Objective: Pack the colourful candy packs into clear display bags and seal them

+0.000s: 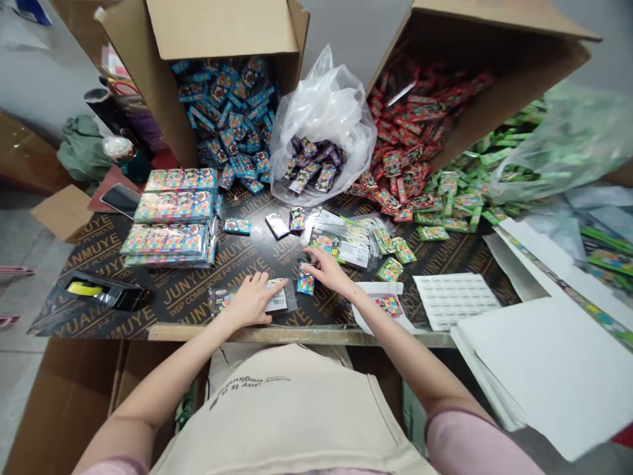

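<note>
My left hand (253,300) lies flat, fingers apart, on a clear plastic sleeve (281,300) with a barcode label near the table's front edge. My right hand (329,269) reaches over a small blue packet (305,281) just right of the sleeve, fingertips touching it and spread toward a pile of clear sleeves (346,241). Loose packets lie ahead: a blue one (238,225), a dark one (277,225), a purple one (297,218) and green ones (390,254).
A box of blue packets (232,112), a clear bag of purple packets (316,158), a box of red packets (420,112) and a green heap (475,185) line the back. Filled packs (171,221) are stacked left, by a tape dispenser (101,290). A label sheet (455,300) and white boards (544,356) lie right.
</note>
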Demonstrator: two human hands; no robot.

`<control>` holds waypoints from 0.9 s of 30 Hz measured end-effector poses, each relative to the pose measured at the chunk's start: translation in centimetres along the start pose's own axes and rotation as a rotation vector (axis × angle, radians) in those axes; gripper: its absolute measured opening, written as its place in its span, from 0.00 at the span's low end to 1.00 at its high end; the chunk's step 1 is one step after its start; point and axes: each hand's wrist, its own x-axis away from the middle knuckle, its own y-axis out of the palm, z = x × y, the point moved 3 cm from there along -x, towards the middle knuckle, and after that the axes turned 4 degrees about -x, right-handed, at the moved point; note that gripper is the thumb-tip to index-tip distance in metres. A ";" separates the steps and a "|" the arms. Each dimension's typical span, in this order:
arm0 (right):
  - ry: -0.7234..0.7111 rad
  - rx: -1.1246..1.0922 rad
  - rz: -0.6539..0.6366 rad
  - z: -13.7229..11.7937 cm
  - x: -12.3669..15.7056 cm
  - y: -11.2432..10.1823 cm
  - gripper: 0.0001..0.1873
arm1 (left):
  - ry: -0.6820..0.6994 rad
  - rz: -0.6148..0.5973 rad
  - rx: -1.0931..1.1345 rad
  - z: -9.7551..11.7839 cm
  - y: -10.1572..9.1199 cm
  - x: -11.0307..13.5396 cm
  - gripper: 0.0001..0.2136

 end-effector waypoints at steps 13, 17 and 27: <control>-0.308 0.031 0.104 -2.4 5.9 0.8 0.41 | -0.112 0.102 0.057 0.7 0.0 -0.8 0.43; -0.372 0.147 0.027 -5.3 6.3 0.6 0.41 | -0.085 0.265 0.223 0.7 -0.4 -0.2 0.50; -0.466 -0.047 -0.077 -5.6 5.3 1.6 0.48 | -0.032 0.348 0.408 0.2 -0.7 0.8 0.53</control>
